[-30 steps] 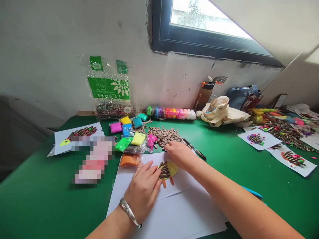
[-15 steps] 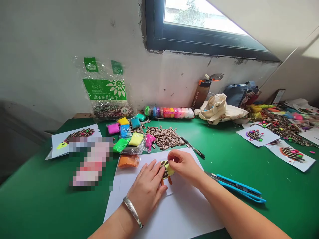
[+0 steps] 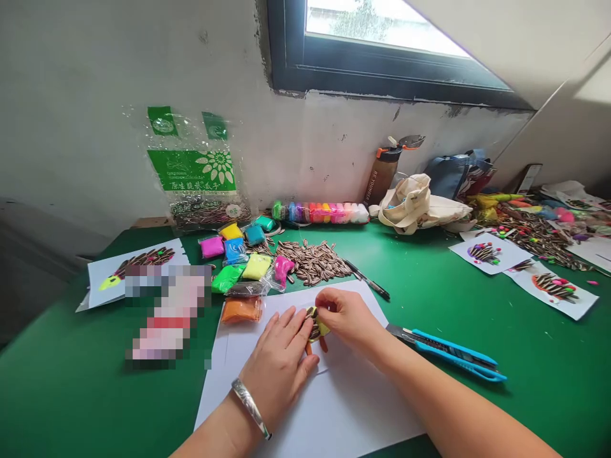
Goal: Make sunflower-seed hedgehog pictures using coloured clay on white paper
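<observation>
A small yellow clay figure (image 3: pixel 324 329) with striped sunflower seeds (image 3: pixel 314 331) set in it and orange clay legs (image 3: pixel 324 344) lies on a white paper sheet (image 3: pixel 363 407). My left hand (image 3: pixel 279 356), with a silver bangle at the wrist, rests flat on the paper, fingers spread, its fingertips at the figure's left side. Thumb and index finger of my right hand (image 3: pixel 346 318) are pinched at the figure's upper right. Whatever sits between them is hidden. Part of the figure is covered by both hands.
Behind the paper lie a sunflower seed pile (image 3: pixel 315 262), a black pen (image 3: pixel 367 280) and bagged clay packs (image 3: pixel 242 310). Blue-handled scissors or cutters (image 3: pixel 453 353) lie right of my forearm. Seed-and-clay pictures (image 3: pixel 556 289), a bottle (image 3: pixel 382 175) and a seed bag (image 3: pixel 193 172) stand farther off.
The view has shifted slightly. My right hand has edged over the yellow clay and covers more of it, still pinched. My left hand stays flat beside the figure.
</observation>
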`<control>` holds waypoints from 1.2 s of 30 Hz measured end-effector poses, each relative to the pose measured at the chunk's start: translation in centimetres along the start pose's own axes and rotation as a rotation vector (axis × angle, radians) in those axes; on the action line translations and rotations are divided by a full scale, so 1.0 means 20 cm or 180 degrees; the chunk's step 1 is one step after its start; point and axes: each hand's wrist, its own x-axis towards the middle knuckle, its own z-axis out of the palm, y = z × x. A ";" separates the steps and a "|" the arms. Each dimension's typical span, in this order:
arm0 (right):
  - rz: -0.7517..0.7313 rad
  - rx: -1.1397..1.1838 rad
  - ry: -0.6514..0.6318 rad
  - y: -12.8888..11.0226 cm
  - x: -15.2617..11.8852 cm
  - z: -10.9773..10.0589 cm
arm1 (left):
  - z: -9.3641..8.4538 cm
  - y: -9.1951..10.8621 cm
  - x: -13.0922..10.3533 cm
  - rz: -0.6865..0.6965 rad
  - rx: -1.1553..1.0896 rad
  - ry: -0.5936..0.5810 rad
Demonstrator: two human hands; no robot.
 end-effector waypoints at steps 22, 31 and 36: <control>-0.0623 -0.1094 0.0341 0.01 -0.02 0.00 | 0.02 0.00 0.02 0.0061 -0.0008 -0.0110; -0.0563 -0.1496 -0.0093 0.06 -0.03 -0.02 | 0.02 0.00 0.00 -0.0007 -0.0160 0.0041; -0.0514 -0.1429 -0.0096 0.04 -0.03 0.00 | 0.02 0.00 0.01 0.0012 -0.0033 -0.0012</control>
